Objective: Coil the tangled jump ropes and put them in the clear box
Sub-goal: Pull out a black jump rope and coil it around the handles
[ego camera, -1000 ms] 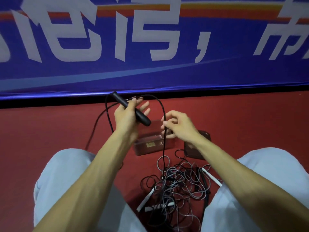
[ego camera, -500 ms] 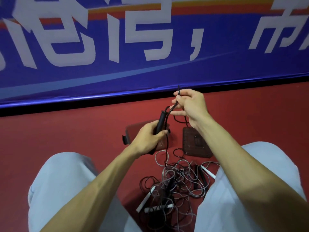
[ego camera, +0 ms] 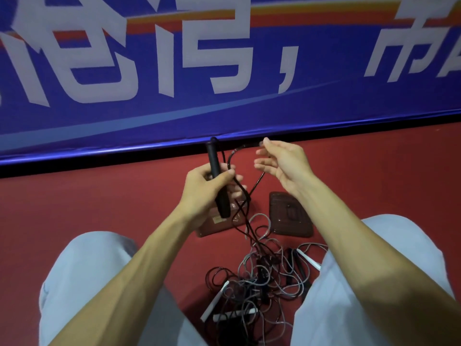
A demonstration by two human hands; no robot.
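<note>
Place: likely a sports hall or indoor court.
Floor: red sports flooring (ego camera: 99, 208).
Wall: long blue banner (ego camera: 324, 108) with big white Chinese characters.
Gear: tangled jump ropes (ego camera: 264, 275) lying on the floor.

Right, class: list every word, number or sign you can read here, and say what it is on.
",": a white comma on the blue banner.
Large white characters on that banner: cropped by the frame's top edge, not readable whole.
Yellowish label on the clear box: too small to read.
</note>
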